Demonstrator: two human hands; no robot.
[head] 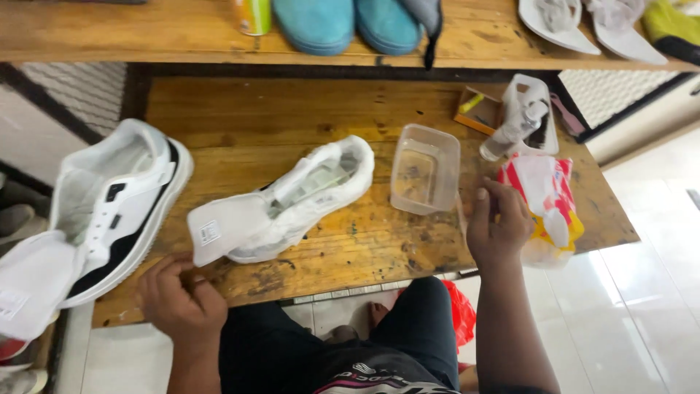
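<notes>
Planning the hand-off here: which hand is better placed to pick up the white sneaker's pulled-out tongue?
Left, probably. The left hand rests just below the tongue; the right hand touches the red-and-yellow bag.

The desk [306,109] is yellowish-brown wood, blotched with dark stains. The sneaker [292,197] in the middle is all white, with a grey inside. The sneaker [120,211] to the left is white with black panels. The tub [425,169] is clear plastic. The bag [548,201] is red, white and yellow. On the shelf [146,33], the slippers [346,23] are teal.
</notes>
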